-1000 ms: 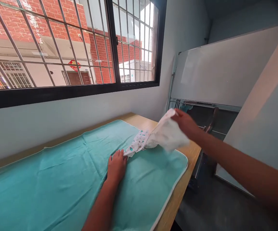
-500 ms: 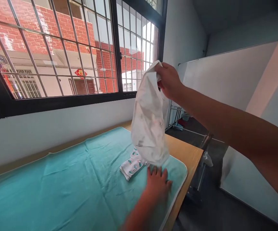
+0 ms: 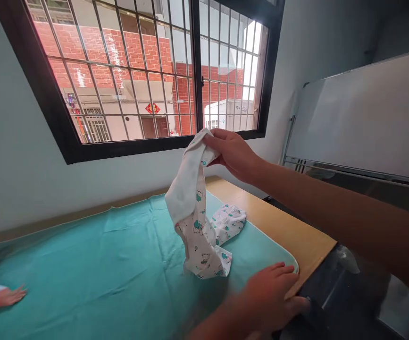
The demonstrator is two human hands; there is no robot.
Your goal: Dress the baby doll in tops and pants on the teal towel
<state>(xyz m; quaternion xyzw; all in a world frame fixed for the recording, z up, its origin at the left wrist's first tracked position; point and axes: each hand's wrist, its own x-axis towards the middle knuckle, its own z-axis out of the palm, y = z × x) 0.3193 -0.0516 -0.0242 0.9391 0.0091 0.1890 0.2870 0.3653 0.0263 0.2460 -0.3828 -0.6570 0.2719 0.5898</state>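
Note:
My right hand (image 3: 230, 153) is raised in front of the window, its fingers pinched on a white baby garment (image 3: 197, 222) with a green and pink print. The garment hangs down over the mat, part of its plain white side folded outward and its lower end at the mat. Behind it lies a second printed piece of baby clothing (image 3: 229, 221), bunched up. Low at the right, my left hand (image 3: 273, 293) is palm down with fingers stretched out near the mat's corner, holding nothing; it is partly blurred.
A teal mat (image 3: 94, 274) covers most of the wooden table (image 3: 261, 208). At the far left rest a small hand (image 3: 8, 296) in a white sleeve and a rounded form, perhaps a doll or baby. A barred window (image 3: 147, 75) is behind; a whiteboard (image 3: 363, 118) stands right.
My right hand has come lower with the garment, whose printed side now shows. My left hand has moved right, towards the table edge. The view has swung left, bringing the small hand into sight.

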